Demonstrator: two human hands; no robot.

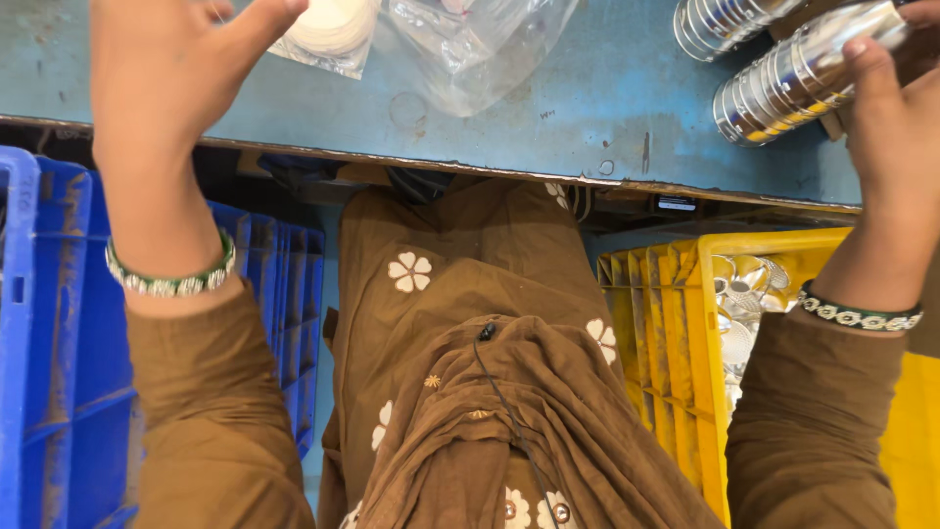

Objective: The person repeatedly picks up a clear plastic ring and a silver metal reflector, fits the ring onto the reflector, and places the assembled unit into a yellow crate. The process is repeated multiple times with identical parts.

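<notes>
Reaching with our right hand (896,147), grip pinching the stack of metal rings (793,83) lying slantwise near the tabletop's (587,108) right edge, we keep our left hand (166,69) spread, well apart.

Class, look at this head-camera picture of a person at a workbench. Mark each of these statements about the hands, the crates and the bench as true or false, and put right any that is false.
1. The right hand grips a stack of shiny metal rings. True.
2. The left hand holds a metal stack too. False: it is open with fingers spread, near a clear plastic bag of white discs, and holds nothing.
3. The crate at the person's right side is yellow and has shiny metal parts in it. True.
4. The crate at the person's left is red. False: that crate is blue.
5. The bench top is blue and worn. True.
</notes>
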